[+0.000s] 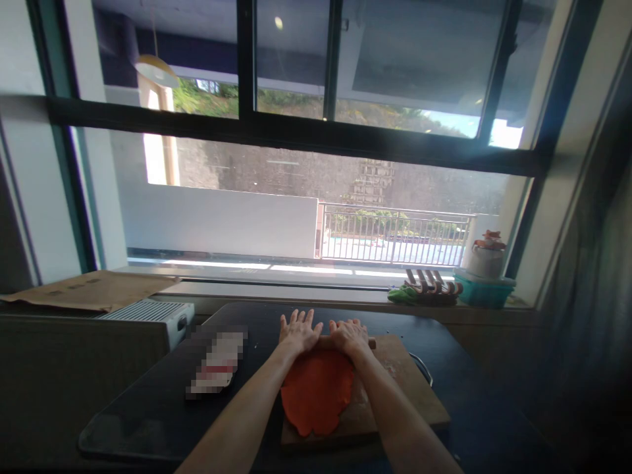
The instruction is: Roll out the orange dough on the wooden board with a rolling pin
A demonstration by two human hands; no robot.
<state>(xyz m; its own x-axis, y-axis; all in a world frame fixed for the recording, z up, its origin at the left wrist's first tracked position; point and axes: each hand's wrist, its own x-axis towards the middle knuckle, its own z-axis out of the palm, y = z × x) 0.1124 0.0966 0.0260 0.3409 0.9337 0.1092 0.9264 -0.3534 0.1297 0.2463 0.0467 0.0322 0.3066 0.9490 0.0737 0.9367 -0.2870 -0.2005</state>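
A flat orange-red sheet of dough (318, 394) with an uneven edge lies on a wooden board (409, 401). A wooden rolling pin (324, 342) lies across the dough's far edge, and its right end sticks out past my right hand. My left hand (299, 332) rests palm down on the pin's left part with its fingers spread forward. On the right part presses my right hand (349, 334), its fingers stretched out over the pin rather than wrapped round it. Both palms hide much of the pin.
The board sits on a dark table (148, 421), with a metal handle (422, 368) at its right. A blurred-out item (217, 365) lies left. Brown paper (89, 289) covers a white appliance (162, 316). On the windowsill stand a teal box (486, 289) and a striped object (429, 286).
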